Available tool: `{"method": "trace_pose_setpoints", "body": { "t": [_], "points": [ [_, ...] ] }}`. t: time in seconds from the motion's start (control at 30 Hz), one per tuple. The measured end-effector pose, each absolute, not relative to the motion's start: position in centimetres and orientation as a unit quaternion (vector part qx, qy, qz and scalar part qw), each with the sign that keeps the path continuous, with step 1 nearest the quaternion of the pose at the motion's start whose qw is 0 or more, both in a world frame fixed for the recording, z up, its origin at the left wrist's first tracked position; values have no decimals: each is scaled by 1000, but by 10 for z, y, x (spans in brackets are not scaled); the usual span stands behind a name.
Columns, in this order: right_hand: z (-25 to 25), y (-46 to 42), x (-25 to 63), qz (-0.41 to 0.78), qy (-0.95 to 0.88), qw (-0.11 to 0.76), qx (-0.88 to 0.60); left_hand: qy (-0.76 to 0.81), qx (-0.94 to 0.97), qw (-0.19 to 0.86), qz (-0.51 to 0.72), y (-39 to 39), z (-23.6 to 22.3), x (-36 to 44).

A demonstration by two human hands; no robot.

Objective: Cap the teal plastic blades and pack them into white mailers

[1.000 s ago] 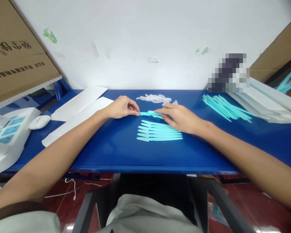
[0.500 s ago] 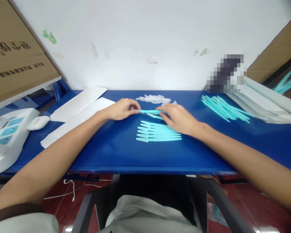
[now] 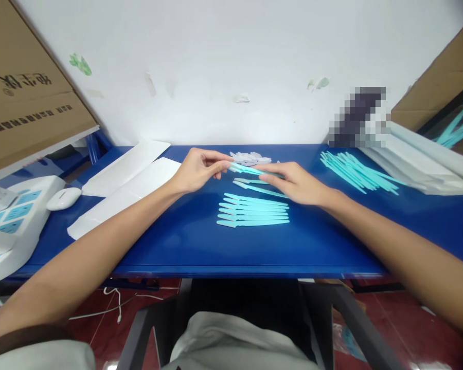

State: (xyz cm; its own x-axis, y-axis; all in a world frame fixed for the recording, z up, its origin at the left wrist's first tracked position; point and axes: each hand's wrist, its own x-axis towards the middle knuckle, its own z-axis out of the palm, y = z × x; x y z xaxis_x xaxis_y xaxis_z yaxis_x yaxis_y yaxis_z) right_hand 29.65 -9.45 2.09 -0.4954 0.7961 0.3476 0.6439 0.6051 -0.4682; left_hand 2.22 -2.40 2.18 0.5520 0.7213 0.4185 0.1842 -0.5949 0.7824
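Observation:
A turquoise eyebrow razor is held just above the table, lying nearly level between my hands. My left hand pinches its blade end between thumb and fingers; whether a small clear cap is in that pinch, I cannot tell. Its handle is gripped by the thumb and fingers of my right hand. Below my right fingers, a couple of loose razors lie on the table. Nearer me is a neat row of razors, blades to the left. Behind my hands sits a heap of translucent blade caps.
On the right lies a pile of turquoise razors beside white sheets or bags. White paper strips, a white earbud case and a white power strip occupy the left. A cardboard box leans at the far left.
Both hands have lifted slightly with the razor, and my left hand has shifted right. My right hand has moved a little right, uncovering more of the loose razors below.

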Motion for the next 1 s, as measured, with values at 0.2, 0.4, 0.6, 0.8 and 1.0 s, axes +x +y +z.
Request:
{"method": "trace_pose_setpoints", "body": {
  "t": [0.2, 0.4, 0.6, 0.8, 1.0],
  "points": [
    [19, -98, 287, 168, -847, 301, -404, 266, 750, 423, 433, -34, 24, 34],
    [21, -101, 284, 158, -853, 294, -402, 276, 772, 389, 420, -41, 26, 36],
    [22, -103, 283, 118, -880, 263, -378, 270, 800, 370, 387, -39, 20, 32],
    [27, -101, 286, 82, -890, 237, -380, 255, 834, 296, 390, -42, 18, 34],
    [28, -95, 297, -13, -886, 193, -422, 289, 867, 202, 353, -32, 22, 35]
  ]
}}
